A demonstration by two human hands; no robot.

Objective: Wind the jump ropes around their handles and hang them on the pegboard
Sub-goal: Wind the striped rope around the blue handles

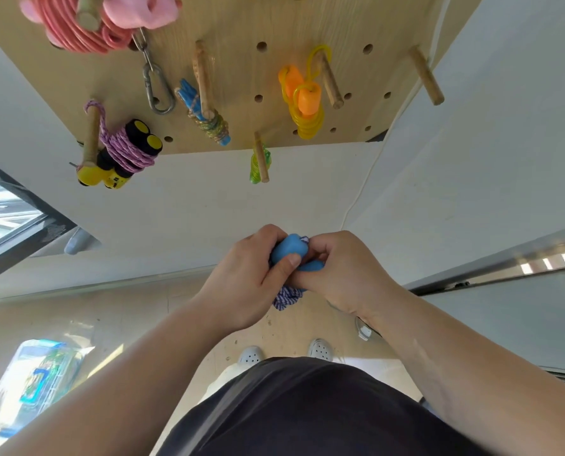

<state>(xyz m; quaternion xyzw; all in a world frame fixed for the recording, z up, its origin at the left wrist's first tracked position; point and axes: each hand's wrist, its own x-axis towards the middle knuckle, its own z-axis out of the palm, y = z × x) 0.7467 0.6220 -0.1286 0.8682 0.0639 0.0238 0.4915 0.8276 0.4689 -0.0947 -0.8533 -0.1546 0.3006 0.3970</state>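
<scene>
Mostly done, judging by the pegboard: five wound bundles hung on pegs. Pink rope at the upper left corner, purple rope near the lower left corner, multicolour rope mid-board, yellow rope right of centre, green rope at the bottom edge. Probably left to do: finishing the wrap on the blue handles, then hanging them, perhaps on the bare peg near the right edge.

Well below the bottom edge, in front of the torso: blue handles side by side, blue-and-white cord bunched beneath. Left hand curled round them from the left, thumb pressed on top. Right hand closed on them from the right, fingertips tucked in, maybe pinching cord too; cannot tell. Both forearms raised, converging.
</scene>
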